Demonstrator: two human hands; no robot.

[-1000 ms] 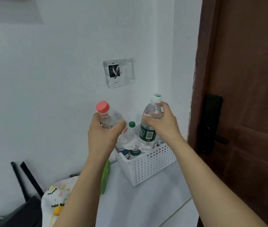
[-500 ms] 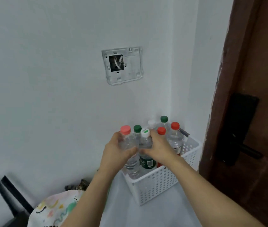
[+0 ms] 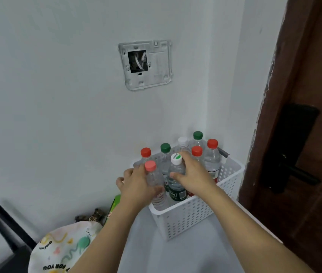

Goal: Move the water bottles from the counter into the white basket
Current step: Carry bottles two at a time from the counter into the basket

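The white perforated basket point(image 3: 187, 219) stands on the grey counter point(image 3: 175, 259) in the corner by the wall. Several water bottles with red, green and white caps stand upright inside it. My left hand point(image 3: 136, 186) is shut on a clear pink-capped bottle point(image 3: 157, 192) at the basket's front left corner. My right hand point(image 3: 193, 177) is shut on a green-labelled bottle with a white and green cap point(image 3: 175, 184) right beside it. Both bottles are upright with their bases inside the basket, hidden by its wall.
A brown door with a black handle point(image 3: 294, 152) is close on the right. A wall plate point(image 3: 145, 65) hangs above the basket. To the left of the basket are a green packet point(image 3: 116, 203), a colourful printed bag point(image 3: 63, 251) and black antennas point(image 3: 2, 223).
Both hands have lowered their bottles from above the basket down into its front left corner. The view has moved closer and tilted down a little.
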